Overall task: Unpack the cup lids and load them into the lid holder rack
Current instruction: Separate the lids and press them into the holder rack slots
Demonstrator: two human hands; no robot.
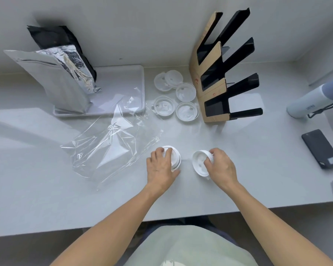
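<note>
Two hands grip light, thin, slippery lid stacks, left hand (161, 166) on one stack (175, 157), right hand (220, 166) on another (200, 163); best pinched by the rims

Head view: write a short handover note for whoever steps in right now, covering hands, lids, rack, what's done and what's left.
Left hand grips a short stack of lids on the table.
Right hand holds one lid, tilted.
Five loose lids lie beside the rack.
Empty wrap lies left of the hands.
Done: lids unpacked.
Left: rack slots look empty; load all lids.
</note>
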